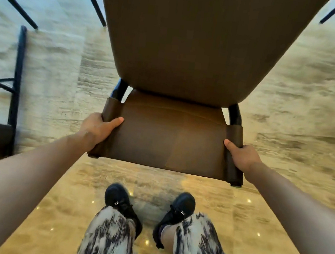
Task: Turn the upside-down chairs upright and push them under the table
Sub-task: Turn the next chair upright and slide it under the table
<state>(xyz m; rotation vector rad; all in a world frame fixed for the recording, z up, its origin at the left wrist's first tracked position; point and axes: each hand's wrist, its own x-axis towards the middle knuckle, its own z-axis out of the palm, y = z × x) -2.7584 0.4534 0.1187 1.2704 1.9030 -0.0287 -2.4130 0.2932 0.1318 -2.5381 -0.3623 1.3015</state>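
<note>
Hands hold the brown chair [184, 50] in the head view, one on each side of its backrest [171, 140]. The left hand [96, 128] is wrapped around the left edge, thumb lying on the front. The right hand [241, 156] is wrapped around the right edge the same way. Holding both sides likely keeps the big chair from swinging or tipping as it is turned.

The chair hangs in the air in front of the person, above the shiny floor [293, 89]. Its backrest is near the body and its seat reaches away. Its own legs cannot be seen, so it is hard to say how far round it is. The picture is blurry, so it seems to be moving.

The person's two black shoes [119, 201] stand a little apart below the chair, probably for balance. Thin black legs [15, 2] of other furniture show at the top left. The worktop is not clearly seen, so pushing the chair under it seems not yet done.
</note>
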